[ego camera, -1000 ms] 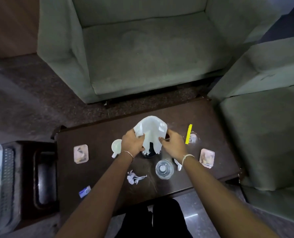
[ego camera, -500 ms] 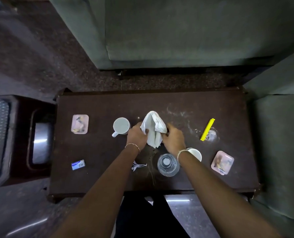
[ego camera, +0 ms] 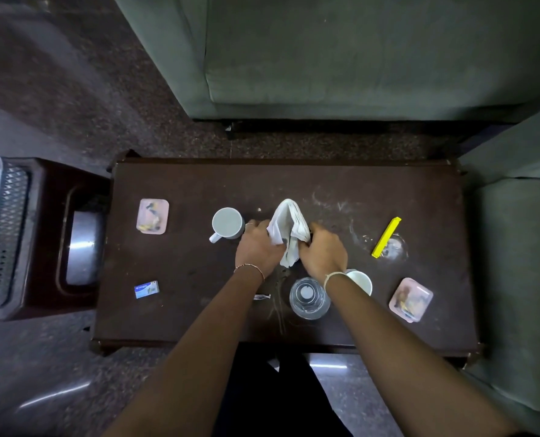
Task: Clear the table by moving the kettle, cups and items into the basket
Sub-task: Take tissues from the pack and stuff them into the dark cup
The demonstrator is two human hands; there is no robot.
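Both hands meet over the middle of the dark table [ego camera: 199,310], and each grip is closed on the same white cloth [ego camera: 289,230]: the left hand [ego camera: 257,247] pinches its left edge, the right hand [ego camera: 322,250] its right edge, so the cloth stands bunched and folded between them with a tail hanging down toward the table. Whatever lies under the cloth is hidden. Just left of the left hand stands a grey cup [ego camera: 227,223], upright, its handle pointing toward the near left. A white cup [ego camera: 361,280] sits just behind the right wrist, partly covered by it, and a clear glass [ego camera: 308,298] stands near the front edge between the two forearms. A small white scrap [ego camera: 262,297] shows beside the left forearm. A pink tray [ego camera: 152,216] lies toward the left end of the table and a second pink tray [ego camera: 410,299] toward the right front corner. A yellow strip [ego camera: 386,237] lies at a slant on the right, beside a pale smear. A small blue packet [ego camera: 147,289] lies near the left front. The mesh basket [ego camera: 5,234] stands at the far left edge of the view, well apart from the table, with a dark stool [ego camera: 46,247] between them.
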